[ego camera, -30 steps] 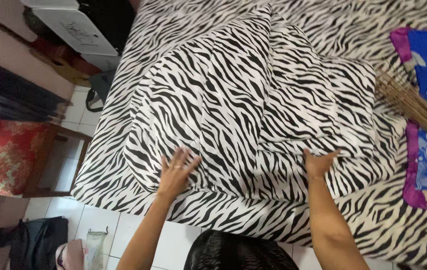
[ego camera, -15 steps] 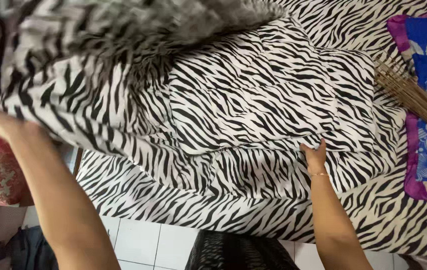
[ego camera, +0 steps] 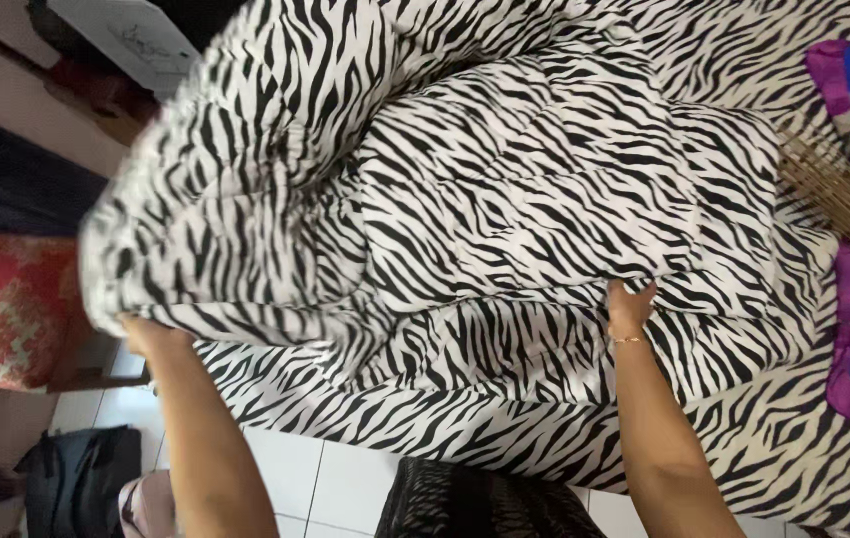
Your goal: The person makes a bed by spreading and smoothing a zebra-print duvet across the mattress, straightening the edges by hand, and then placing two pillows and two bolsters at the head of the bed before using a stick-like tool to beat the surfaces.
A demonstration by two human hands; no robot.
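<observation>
Your left hand (ego camera: pixel 151 334) is under the raised quilt (ego camera: pixel 425 189) fold, fingers hidden, grip unclear. Your right hand (ego camera: pixel 629 307) has fingers tucked in, pinching the quilt's near edge on the bed (ego camera: pixel 743 438).

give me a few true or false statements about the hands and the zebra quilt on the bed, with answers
1. The left hand is under a lifted fold of the zebra quilt. True.
2. The right hand is raised well above the bed. False: it rests on the quilt's near edge.
3. A bundle of thin brown sticks lies at the right of the bed. True.
4. The right wrist is bare. False: it wears a thin bracelet.
5. The cushion at the left is plain blue. False: it is red and patterned.
</observation>
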